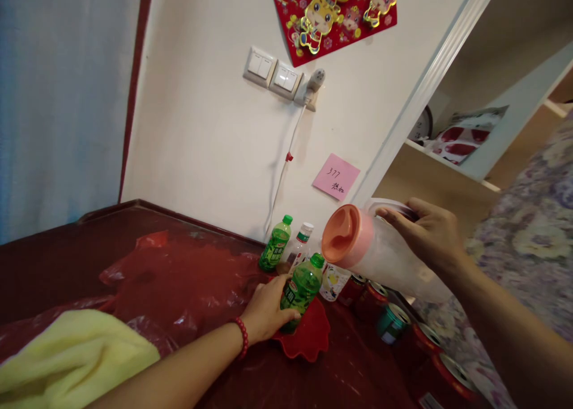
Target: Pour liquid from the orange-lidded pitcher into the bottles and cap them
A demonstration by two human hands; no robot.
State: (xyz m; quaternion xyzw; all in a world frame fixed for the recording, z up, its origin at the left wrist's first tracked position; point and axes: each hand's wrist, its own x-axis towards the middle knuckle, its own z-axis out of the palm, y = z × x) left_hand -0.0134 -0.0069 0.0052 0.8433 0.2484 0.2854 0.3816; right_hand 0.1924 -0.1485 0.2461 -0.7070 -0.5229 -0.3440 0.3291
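Note:
My left hand (pixel 268 313), with a red bead bracelet on its wrist, is wrapped round a green-capped drink bottle (pixel 305 286). A red dish with a wavy rim (pixel 311 343) lies beneath that bottle; whether the two touch I cannot tell. On the right, my right hand (pixel 430 233) grips the handle of a translucent pitcher (pixel 394 263) with a peach-coloured lid. The pitcher is tilted over on its side in the air, its lid towards the left. No liquid can be seen coming from it.
A second green bottle (pixel 276 245), a white-capped bottle (pixel 301 245) and a patterned cup (pixel 333 282) stand by the wall. Several drink cans (pixel 393 323) line the table's right side. A yellow cloth (pixel 85 358) and red plastic sheeting (pixel 179 283) lie on the left.

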